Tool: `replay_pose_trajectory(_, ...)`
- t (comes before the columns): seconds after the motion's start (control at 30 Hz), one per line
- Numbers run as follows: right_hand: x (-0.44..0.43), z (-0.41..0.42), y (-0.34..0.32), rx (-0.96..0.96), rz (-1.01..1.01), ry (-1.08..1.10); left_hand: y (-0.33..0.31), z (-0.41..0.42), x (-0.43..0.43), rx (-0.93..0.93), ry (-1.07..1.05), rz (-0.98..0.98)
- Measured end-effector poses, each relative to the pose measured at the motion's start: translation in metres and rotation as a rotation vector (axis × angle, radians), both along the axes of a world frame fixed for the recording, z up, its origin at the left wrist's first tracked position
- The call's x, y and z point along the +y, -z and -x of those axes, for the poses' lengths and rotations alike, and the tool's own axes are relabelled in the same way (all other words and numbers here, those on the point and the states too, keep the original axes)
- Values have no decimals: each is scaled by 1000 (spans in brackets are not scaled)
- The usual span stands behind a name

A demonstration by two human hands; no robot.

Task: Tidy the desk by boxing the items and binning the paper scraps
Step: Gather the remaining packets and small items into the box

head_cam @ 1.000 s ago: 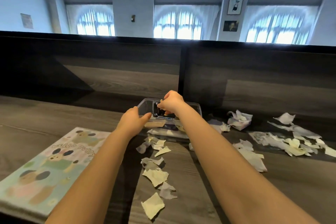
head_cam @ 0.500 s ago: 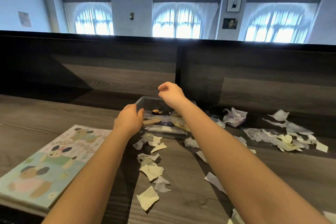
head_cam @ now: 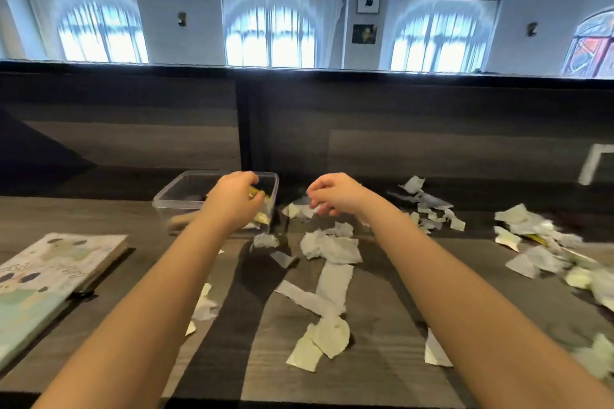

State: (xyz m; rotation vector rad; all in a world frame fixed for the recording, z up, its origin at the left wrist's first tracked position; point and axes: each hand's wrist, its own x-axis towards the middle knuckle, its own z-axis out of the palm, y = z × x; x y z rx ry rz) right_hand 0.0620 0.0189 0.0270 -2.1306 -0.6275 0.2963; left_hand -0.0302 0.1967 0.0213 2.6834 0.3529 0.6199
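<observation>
Clear plastic marks the box (head_cam: pixel 172 196), which stands at the far side of the desk (head_cam: pixel 382 325), left of centre, against the dark partition (head_cam: pixel 432 129). Your left hand (head_cam: pixel 232 201) reaches over its right end, fingers curled down; a yellow item (head_cam: pixel 257 191) shows at the fingertips, but motion blur hides whether they grip it. Another yellowish piece (head_cam: pixel 262 217) shows through the box's right wall. Your right hand (head_cam: pixel 335 192) hovers just right of the box, fingers bent downward and narrowly parted, with a small white scrap (head_cam: pixel 315 208) at their tips; whether it is pinched cannot be told. Below that hand, paper scraps (head_cam: pixel 332 247) lie loose on the desk, with longer strips (head_cam: pixel 332 282) nearer you between your forearms. More scraps (head_cam: pixel 428 206) trail to the far right, and a larger heap (head_cam: pixel 538 242) lies at the right edge. A picture book (head_cam: pixel 50 279) lies flat at the near left, well apart from the box.
</observation>
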Motion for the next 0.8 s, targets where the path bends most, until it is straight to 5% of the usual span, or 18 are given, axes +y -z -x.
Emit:
replay_pose_trajectory(0.3,-144,-1,24,-41,105,99,11,-29,-119,253,217,-32)
replay_pose_trajectory(0.6,-278,-35,51,-186,87,541,47,-59,-238,309,387,116)
replay_pose_trajectory(0.8,-347,-59,50,-201,128,842,57,-81,-277,480,385,-101)
